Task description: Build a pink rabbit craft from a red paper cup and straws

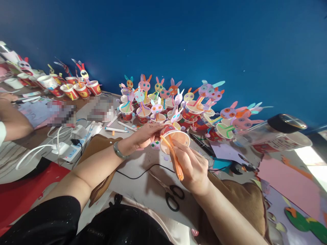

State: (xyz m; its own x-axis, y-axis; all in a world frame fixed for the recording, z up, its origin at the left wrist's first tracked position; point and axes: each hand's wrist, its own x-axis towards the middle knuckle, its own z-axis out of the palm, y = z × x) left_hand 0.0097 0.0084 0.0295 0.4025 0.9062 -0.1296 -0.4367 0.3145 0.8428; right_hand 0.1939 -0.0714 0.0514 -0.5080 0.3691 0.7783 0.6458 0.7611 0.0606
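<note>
A red printed paper cup lies tipped, its white-rimmed mouth facing me. My left hand is closed on the cup's left side. My right hand is closed around an orange strip, which may be a flattened straw or folded paper. Its upper end crosses the cup's rim, and some right fingers reach inside the mouth. A small paper face with green eyes shows just left of the cup. Under my hands lie scissors with black handles, spread a little apart.
Several paper cups with rabbit-faced figures stand along the blue wall. A clear black-lidded bottle is at right, near pink paper. On the left are a power strip with cables and another person's arm. A thin black cord crosses the table.
</note>
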